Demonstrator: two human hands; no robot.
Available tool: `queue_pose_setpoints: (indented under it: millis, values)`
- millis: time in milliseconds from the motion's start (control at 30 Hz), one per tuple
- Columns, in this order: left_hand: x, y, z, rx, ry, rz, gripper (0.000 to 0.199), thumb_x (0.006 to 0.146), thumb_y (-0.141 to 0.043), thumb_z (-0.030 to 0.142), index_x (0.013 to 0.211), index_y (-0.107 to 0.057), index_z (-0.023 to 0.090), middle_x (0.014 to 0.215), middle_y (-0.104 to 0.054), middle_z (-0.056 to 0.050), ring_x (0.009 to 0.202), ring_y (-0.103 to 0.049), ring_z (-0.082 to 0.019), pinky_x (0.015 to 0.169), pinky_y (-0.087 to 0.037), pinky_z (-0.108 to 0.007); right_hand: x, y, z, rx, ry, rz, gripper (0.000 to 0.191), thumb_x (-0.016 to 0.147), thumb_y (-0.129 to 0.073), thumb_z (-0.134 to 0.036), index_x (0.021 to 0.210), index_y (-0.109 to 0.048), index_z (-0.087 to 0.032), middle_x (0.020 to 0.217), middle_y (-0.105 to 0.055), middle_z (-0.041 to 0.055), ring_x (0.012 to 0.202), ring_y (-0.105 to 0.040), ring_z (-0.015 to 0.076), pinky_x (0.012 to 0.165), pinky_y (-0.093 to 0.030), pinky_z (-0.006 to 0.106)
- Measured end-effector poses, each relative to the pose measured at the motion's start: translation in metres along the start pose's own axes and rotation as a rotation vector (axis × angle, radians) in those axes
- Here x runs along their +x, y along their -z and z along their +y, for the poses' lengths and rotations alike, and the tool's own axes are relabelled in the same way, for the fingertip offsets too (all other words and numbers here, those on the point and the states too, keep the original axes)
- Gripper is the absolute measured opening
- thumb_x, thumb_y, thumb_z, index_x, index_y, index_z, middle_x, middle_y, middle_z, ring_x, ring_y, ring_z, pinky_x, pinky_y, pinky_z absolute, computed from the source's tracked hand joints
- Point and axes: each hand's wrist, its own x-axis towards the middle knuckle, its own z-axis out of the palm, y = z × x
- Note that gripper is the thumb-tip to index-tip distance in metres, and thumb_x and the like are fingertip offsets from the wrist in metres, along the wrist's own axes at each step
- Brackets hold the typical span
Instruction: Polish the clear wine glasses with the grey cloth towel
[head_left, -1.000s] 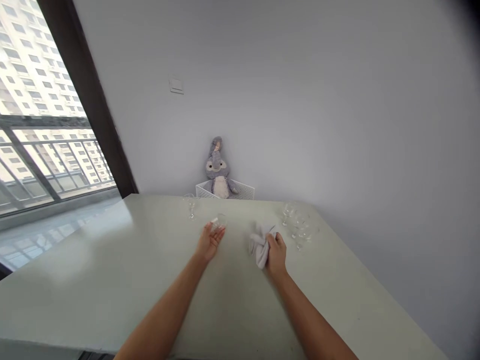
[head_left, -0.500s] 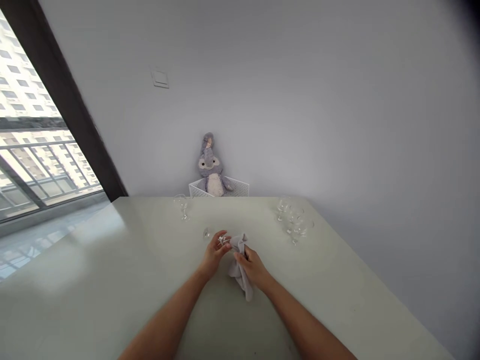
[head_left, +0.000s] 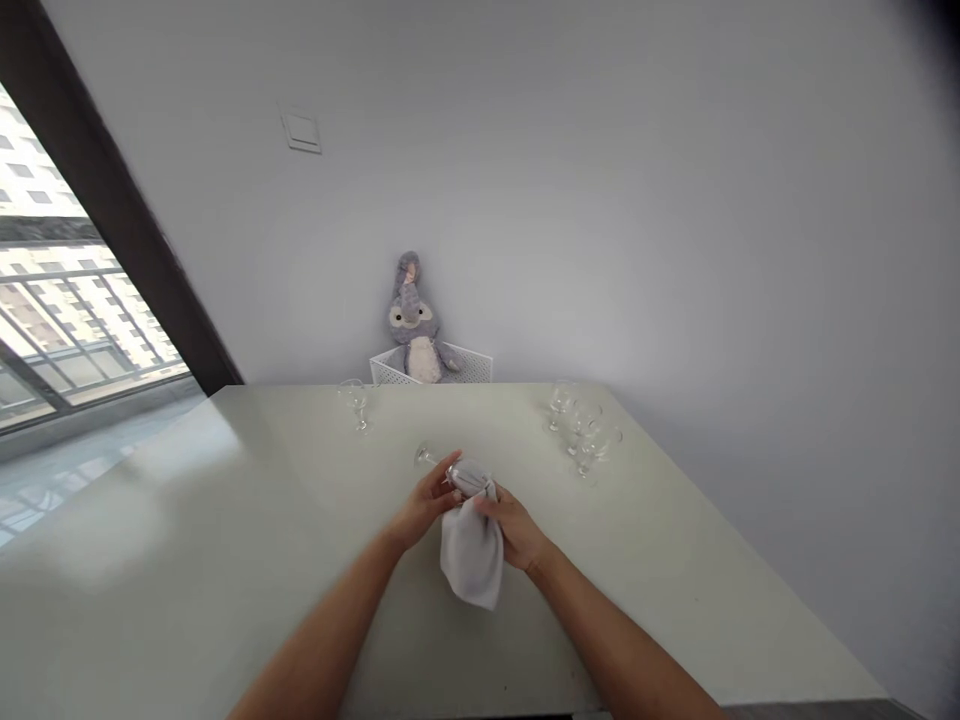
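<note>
My left hand [head_left: 426, 508] curls partly closed around a clear stemmed glass [head_left: 468, 477], tilted, its foot beyond my fingers; my right hand [head_left: 517, 524] pinches a pale cloth [head_left: 472, 560] at the rim, the cloth hanging between my hands; three glasses [head_left: 585, 420] stand on the tabletop [head_left: 660, 570] beyond my right hand

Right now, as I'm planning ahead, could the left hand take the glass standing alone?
Probably not: the left hand holds another glass, though nothing visible seems to block the way to the lone glass.
</note>
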Motion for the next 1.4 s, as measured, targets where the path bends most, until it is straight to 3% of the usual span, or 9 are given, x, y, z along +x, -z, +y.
queue_pose_setpoints:
  millis: [200,467,700,767,900,967,1067,1233,1400]
  values:
    - [0.002,0.005,-0.004,0.360,0.031,0.094,0.053,0.076,-0.051,0.045,0.117,-0.049,0.012,0.080,-0.062,-0.006,0.073,-0.055,-0.016,0.068,-0.043,-0.028,0.000,0.004,0.013,-0.821,0.222,0.170,0.022,0.066,-0.063,-0.028,0.087,-0.063,-0.021,0.084,-0.064,0.0037,0.082,-0.055,0.0207,0.076,-0.040,0.032]
    - [-0.003,-0.002,0.019,0.137,-0.055,-0.013,0.051,0.076,-0.057,0.034,0.123,-0.043,0.024,0.122,-0.050,-0.008,0.105,-0.048,-0.020,0.089,-0.039,-0.035,0.002,0.002,0.004,0.046,-0.001,0.086,0.036,0.070,-0.060,-0.041,0.094,-0.060,-0.015,0.076,-0.064,0.0049,0.063,-0.057,0.0152,0.062,-0.043,0.027]
    - [-0.002,0.007,0.011,0.206,0.131,0.159,0.054,0.080,-0.044,0.049,0.122,-0.045,0.015,0.075,-0.061,-0.003,0.068,-0.056,-0.014,0.070,-0.047,-0.033,-0.003,-0.001,0.013,-0.639,0.179,0.089,0.023,0.064,-0.066,-0.032,0.083,-0.064,-0.020,0.085,-0.064,0.0026,0.082,-0.054,0.0198,0.078,-0.039,0.033]
    - [-0.003,0.005,0.013,0.241,0.160,0.165,0.052,0.081,-0.039,0.051,0.117,-0.050,0.015,0.083,-0.062,-0.006,0.076,-0.057,-0.016,0.073,-0.046,-0.033,-0.002,-0.001,0.013,-0.609,0.146,0.119,0.022,0.064,-0.066,-0.033,0.081,-0.064,-0.019,0.081,-0.064,0.0030,0.077,-0.054,0.0197,0.075,-0.040,0.033]
    - [-0.005,-0.002,0.022,0.191,0.058,0.054,0.045,0.077,-0.052,0.041,0.119,-0.049,0.023,0.119,-0.051,-0.008,0.102,-0.050,-0.021,0.086,-0.041,-0.033,-0.001,-0.001,0.006,-0.123,0.034,0.080,0.039,0.071,-0.058,-0.044,0.098,-0.059,-0.016,0.080,-0.064,0.0058,0.067,-0.058,0.0177,0.065,-0.043,0.032]
    - [-0.005,-0.002,0.024,0.159,0.018,0.032,0.049,0.075,-0.057,0.038,0.120,-0.047,0.022,0.115,-0.053,-0.009,0.099,-0.051,-0.021,0.084,-0.042,-0.033,-0.002,-0.003,0.005,-0.054,0.038,0.037,0.042,0.073,-0.056,-0.044,0.105,-0.056,-0.016,0.084,-0.064,0.0063,0.068,-0.058,0.0176,0.064,-0.044,0.031]
    - [-0.005,0.001,0.020,0.182,0.049,0.056,0.052,0.079,-0.050,0.043,0.124,-0.043,0.018,0.084,-0.059,-0.004,0.078,-0.055,-0.015,0.075,-0.046,-0.032,-0.004,-0.006,0.009,-0.349,0.124,0.014,0.038,0.070,-0.060,-0.036,0.104,-0.057,-0.019,0.092,-0.063,0.0049,0.080,-0.058,0.0193,0.073,-0.043,0.032]
    - [-0.004,0.006,0.010,0.625,0.046,0.151,0.048,0.087,-0.029,0.043,0.129,-0.035,0.021,0.067,-0.055,0.001,0.062,-0.052,-0.012,0.067,-0.045,-0.030,-0.002,-0.001,0.016,-0.931,0.233,0.155,0.016,0.070,-0.057,-0.026,0.084,-0.063,-0.020,0.086,-0.064,0.0036,0.083,-0.055,0.0201,0.078,-0.039,0.033]
    - [-0.005,0.002,0.020,1.364,-0.322,0.304,0.040,0.084,-0.042,0.030,0.123,-0.045,0.023,0.103,-0.059,-0.010,0.101,-0.048,-0.024,0.091,-0.030,-0.042,0.005,0.010,0.004,-0.372,0.025,0.257,0.020,0.065,-0.064,-0.031,0.079,-0.063,-0.016,0.070,-0.063,0.0018,0.063,-0.055,0.0161,0.062,-0.042,0.029]
